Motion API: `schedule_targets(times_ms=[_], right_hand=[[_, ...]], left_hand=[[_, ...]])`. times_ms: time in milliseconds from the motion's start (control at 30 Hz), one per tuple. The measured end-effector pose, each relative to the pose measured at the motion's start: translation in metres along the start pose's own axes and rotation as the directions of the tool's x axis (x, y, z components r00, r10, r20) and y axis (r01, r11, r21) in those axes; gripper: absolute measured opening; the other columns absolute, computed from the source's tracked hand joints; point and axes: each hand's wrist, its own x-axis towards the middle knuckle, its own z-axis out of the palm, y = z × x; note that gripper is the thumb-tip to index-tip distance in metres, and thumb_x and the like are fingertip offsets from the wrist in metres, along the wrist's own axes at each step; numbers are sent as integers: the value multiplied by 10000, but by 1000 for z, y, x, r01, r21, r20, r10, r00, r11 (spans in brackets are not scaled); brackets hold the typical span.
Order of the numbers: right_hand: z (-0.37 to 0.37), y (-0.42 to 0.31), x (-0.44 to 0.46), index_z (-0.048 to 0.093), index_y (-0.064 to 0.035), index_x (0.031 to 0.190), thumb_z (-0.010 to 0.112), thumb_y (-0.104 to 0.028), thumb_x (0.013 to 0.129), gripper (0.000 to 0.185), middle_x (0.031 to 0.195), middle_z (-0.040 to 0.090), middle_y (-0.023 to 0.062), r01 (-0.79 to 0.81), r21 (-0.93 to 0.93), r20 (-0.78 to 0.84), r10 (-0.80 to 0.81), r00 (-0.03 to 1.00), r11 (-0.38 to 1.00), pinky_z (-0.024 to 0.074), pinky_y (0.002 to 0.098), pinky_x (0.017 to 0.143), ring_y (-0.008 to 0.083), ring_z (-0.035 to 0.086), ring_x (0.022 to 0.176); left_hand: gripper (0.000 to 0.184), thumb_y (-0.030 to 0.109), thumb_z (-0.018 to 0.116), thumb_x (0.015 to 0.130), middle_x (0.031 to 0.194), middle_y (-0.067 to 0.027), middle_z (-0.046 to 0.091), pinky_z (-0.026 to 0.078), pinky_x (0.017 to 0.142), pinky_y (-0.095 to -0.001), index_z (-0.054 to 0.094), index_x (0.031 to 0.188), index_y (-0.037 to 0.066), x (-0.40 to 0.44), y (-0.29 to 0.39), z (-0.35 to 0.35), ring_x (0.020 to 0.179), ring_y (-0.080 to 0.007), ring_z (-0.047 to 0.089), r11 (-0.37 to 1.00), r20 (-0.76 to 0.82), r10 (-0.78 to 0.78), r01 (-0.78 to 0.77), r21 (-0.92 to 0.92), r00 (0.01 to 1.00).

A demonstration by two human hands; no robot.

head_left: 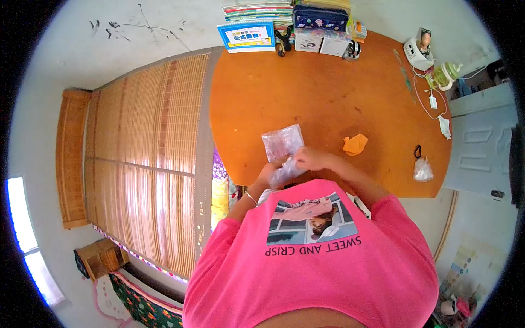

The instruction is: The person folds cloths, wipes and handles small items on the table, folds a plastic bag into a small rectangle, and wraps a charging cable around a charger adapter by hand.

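Close to my chest, at the table's near edge, a crumpled clear plastic bag (285, 174) is between my hands. My right hand (310, 158) is closed, its fingers pinching the bag's upper part. On the other side, my left hand (268, 172) is closed around the bag's left side, its fingers partly hidden by the plastic. Just beyond my hands lies a flat clear plastic packet (283, 142) with pinkish contents that I cannot make out. To the right of my hands is a crumpled orange piece of paper or cloth (355, 144).
The wooden table (328, 93) carries a desk calendar (247, 37), books (257, 12) and a dark pencil case (320, 18) at the back. On the right are a green bottle (444, 75), a white cable (418, 93) and a small clear bag (423, 170). A bed mat (147, 158) lies left.
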Motion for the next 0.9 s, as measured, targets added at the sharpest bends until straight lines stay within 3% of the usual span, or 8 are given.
schedule_targets(times_ms=[33,67,267,367,400,467,667,900], right_hand=[[-5,4,7,543,-2,711,503,-187,782,202,764,570,181,3,0,0,-3,1000,1000,441,390,649,307,548,751],[-9,9,13,551,10,737,491,-188,791,214,770,581,181,-104,101,9,104,995,989,439,383,640,293,555,733],[-19,59,64,580,32,825,461,-186,807,249,803,620,170,-370,283,241,308,920,885,438,374,636,252,567,692],[-15,74,72,593,31,845,462,-175,793,250,821,623,177,-498,235,347,406,845,835,442,382,656,266,579,718],[-16,72,74,594,31,860,460,-174,793,254,833,622,180,-489,163,354,411,840,857,445,382,660,276,586,738],[-14,72,73,594,31,875,459,-173,794,259,844,621,183,-478,94,363,417,833,873,449,383,665,286,593,758],[-16,49,52,593,-33,949,504,-286,831,293,871,614,200,-440,77,42,438,898,895,463,415,701,325,599,824],[-12,24,46,569,-24,839,499,-291,838,276,819,622,175,-488,-262,-141,467,873,833,487,461,632,353,609,746]], left_hand=[[576,310,697,678,1202,-174,517,373,955,-372,527,1151,30,-3,-30,11,1140,-290,477,825,-92,-286,196,-530,954],[534,316,656,732,1192,-157,524,403,925,-371,515,1165,38,-4,-34,7,1121,-273,492,769,-107,-222,107,-630,969],[617,513,382,887,1263,-125,457,444,910,-429,345,1308,64,-4,10,-14,1119,-273,495,105,-50,-468,-1,-995,883],[604,538,414,866,1197,-97,508,481,844,-390,414,1259,80,-3,65,-30,1028,-234,547,0,-74,-363,-80,-997,929],[604,538,414,866,1197,-97,508,481,844,-390,414,1259,80,-2,50,-24,1028,-234,547,0,-73,-363,-79,-997,929],[526,521,496,840,951,-88,627,498,661,-329,595,1050,48,-1,0,-3,778,-196,610,566,-306,-616,137,-813,726],[511,425,611,790,451,-120,522,403,474,-369,557,522,-6,10,33,-7,438,-236,534,768,-644,-576,603,-215,503],[449,400,602,791,861,-230,600,445,634,-431,566,1000,4,9,26,0,720,-330,584,811,-821,-371,582,-60,433]])
